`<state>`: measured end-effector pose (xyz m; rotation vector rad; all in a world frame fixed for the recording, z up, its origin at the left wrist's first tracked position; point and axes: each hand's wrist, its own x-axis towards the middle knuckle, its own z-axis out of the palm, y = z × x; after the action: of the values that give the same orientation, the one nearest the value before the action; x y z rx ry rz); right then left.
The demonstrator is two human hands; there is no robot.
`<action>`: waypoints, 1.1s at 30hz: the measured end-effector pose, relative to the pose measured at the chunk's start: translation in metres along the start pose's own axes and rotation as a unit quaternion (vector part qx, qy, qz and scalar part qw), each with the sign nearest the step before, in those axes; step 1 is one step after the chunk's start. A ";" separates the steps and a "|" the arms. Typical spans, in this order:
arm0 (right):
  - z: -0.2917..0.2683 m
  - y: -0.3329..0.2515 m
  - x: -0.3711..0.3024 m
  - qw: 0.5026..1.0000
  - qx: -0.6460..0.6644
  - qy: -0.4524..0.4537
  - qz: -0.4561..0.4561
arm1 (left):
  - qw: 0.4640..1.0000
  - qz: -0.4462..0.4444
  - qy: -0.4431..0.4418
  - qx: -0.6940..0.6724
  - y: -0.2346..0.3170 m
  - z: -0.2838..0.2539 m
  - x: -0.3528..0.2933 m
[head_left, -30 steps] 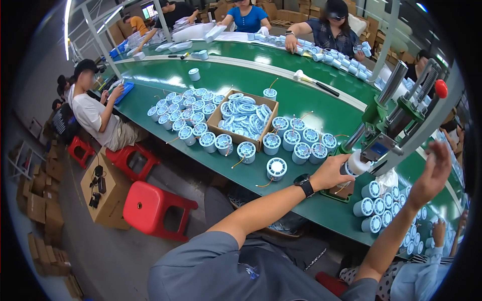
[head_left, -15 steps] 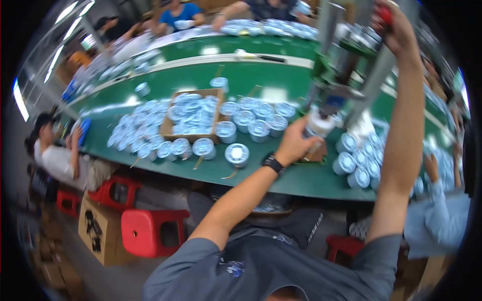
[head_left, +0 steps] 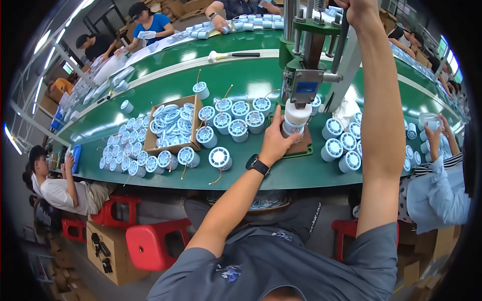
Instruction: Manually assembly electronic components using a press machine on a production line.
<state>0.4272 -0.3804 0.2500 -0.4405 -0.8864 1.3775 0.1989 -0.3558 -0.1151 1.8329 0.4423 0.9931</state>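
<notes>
My left hand point(head_left: 277, 143) is closed round a light-blue cylindrical housing point(head_left: 292, 129) on the base plate point(head_left: 301, 149) of a green hand press point(head_left: 306, 80). A white round block point(head_left: 297, 114) sits on top of the housing, directly under the press ram. High at the upper edge, my right hand point(head_left: 357, 14) is raised with its fingers curled at the press's lever; the red knob seen there earlier is hidden now. Several finished-looking light-blue housings point(head_left: 238, 129) with slotted round tops and thin brown wires stand left of the press, and more housings point(head_left: 332, 149) stand to its right.
A cardboard box point(head_left: 175, 145) full of light-blue rings stands left on the green table point(head_left: 261, 173). A mallet point(head_left: 233, 55) lies on the pale strip behind. Red stools point(head_left: 155, 243) stand below the table edge. Other people work across the table and at both sides.
The whole view has shifted, so the press and both hands appear farther left and higher, and the picture is sharper. My hands keep their places at the housing and lever.
</notes>
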 end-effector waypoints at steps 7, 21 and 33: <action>0.029 0.045 -0.005 0.825 -0.319 0.230 -0.407 | 1.000 0.026 0.008 -0.005 -0.004 -0.004 0.006; -0.033 0.287 -0.239 0.677 -0.465 0.211 -0.531 | 1.000 0.003 -0.014 -0.005 -0.005 -0.009 -0.005; 0.033 0.183 -0.193 0.719 -0.445 0.202 -0.493 | 0.998 -0.010 0.002 0.063 0.003 -0.003 0.002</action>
<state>0.2922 -0.5391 0.0815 -0.7903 -1.1193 -0.2211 0.1969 -0.3544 -0.1107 1.9354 0.5365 0.9740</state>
